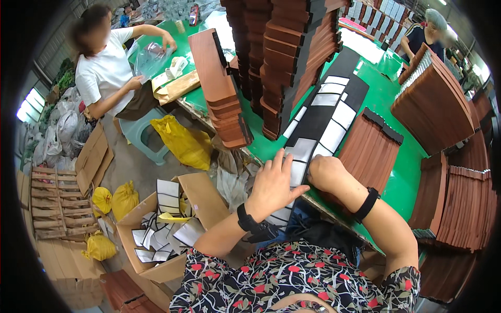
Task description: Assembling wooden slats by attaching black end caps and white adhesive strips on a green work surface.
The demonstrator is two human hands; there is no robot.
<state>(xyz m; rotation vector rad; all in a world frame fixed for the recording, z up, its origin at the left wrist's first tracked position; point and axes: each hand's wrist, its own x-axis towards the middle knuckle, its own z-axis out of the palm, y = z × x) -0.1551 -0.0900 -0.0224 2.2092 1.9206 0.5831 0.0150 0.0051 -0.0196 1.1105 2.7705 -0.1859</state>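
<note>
A long black strip [356, 83] bearing white rectangular patches [329, 133] stretches over the green tabletop and ends hanging off the near edge. My left hand [274, 182] lies flat on its near end, fingers spread and thumb pointing right over a white patch. Just to the right, my right hand [326, 175] is curled closed against the strip's edge; its fingertips are hidden, so what they grip cannot be made out. Beside that hand lies a stack of brown wood-grain folded panels [368, 148] with black ends.
Tall brown panel stacks [287, 62] rise behind my left hand; more stacks [436, 104] crowd the right. An open carton [164, 271] of white-and-black offcuts stands at lower left, near a yellow sack [180, 143]. One person [104, 73] handles clear plastic at left; another [425, 36] works far right.
</note>
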